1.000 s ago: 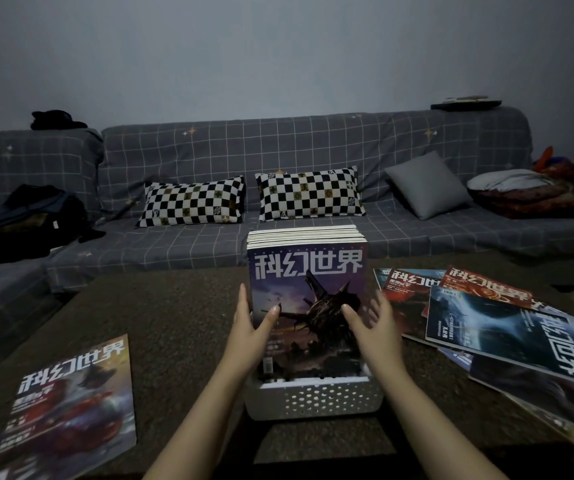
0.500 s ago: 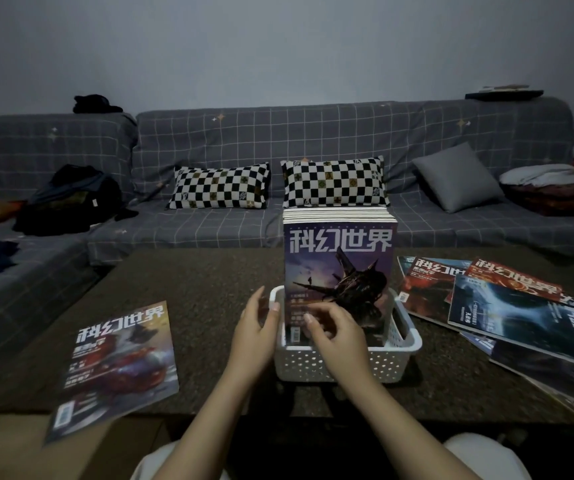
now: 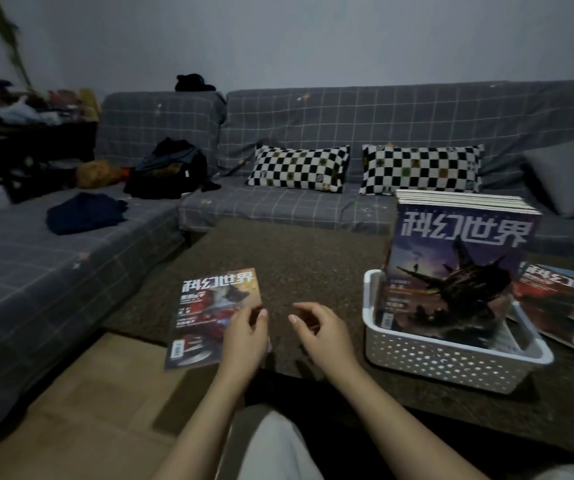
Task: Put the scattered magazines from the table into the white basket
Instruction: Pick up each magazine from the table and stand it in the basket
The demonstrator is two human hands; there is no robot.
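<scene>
Two hands near a lone magazine (image 3: pixel 214 315) at the table's (image 3: pixel 296 265) near edge.
Left hand (image 3: pixel 244 337) overlaps its right edge; right hand (image 3: pixel 323 332) hovers loosely curled, holding nothing; whether the left grips is unclear. White basket (image 3: pixel 452 362) stands right.

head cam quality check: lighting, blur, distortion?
Head view: dim, bluish room light with no glare; the sofa back bows from wide-angle distortion; left edge smeared, clutter there unreadable; the magazine under the left hand and the stack standing in the white basket stay legible; right hand sharp; dark shadow under the table front edge.
</scene>
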